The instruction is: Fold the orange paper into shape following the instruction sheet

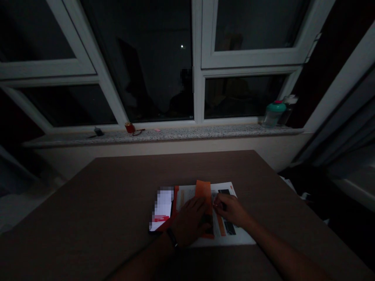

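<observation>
Pressing down palm-first, the left hand (190, 221) lies flat across an orange folded leaflet (205, 195), its fingers close together on the leaflet's upright strip, with a dark wristband (172, 237) around the wrist. The right hand (230, 208) reaches in from the lower right, palm down, its fingertips (218, 203) bunched narrowly at the leaflet's right edge; whether they pinch the paper or only touch it is hard to tell. No writing on the leaflet can be read in the dim light. The leaflet lies on a printed white sheet (244, 237) with dark pictures, and a pixelated white-and-red item (162, 205) sits just left of it. All of this rests near the front of a brown table (88, 195). Beyond the table, on a granite windowsill (164, 134), stand a teal-lidded bottle (274, 115) at the right and a small red object (129, 127) toward the left.
</observation>
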The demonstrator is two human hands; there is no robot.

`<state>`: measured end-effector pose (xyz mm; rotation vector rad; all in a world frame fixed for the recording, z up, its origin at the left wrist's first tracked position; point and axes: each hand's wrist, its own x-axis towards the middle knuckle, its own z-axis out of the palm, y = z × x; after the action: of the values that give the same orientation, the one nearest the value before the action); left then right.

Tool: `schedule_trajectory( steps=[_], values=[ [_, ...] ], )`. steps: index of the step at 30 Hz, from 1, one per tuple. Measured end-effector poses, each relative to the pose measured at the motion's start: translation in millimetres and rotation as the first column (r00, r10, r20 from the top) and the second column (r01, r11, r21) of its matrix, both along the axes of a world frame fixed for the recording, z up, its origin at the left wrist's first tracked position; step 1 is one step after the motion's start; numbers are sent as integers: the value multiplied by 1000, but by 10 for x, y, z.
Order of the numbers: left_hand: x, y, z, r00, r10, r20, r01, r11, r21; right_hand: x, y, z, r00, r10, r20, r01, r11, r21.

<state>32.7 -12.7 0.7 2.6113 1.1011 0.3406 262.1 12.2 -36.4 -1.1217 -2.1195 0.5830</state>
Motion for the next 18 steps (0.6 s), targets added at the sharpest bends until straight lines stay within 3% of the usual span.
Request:
schedule_trajectory(
  steps=[10,18],
  values=[
    [-109,50,-157,998,-54,41,54,999,-2,-98,15,84,996,-16,88,16,1000,6],
    [-127,41,-164,998,-60,30,59,998,16,-119,0,108,988,37,148,-47,996,70]
  ],
)
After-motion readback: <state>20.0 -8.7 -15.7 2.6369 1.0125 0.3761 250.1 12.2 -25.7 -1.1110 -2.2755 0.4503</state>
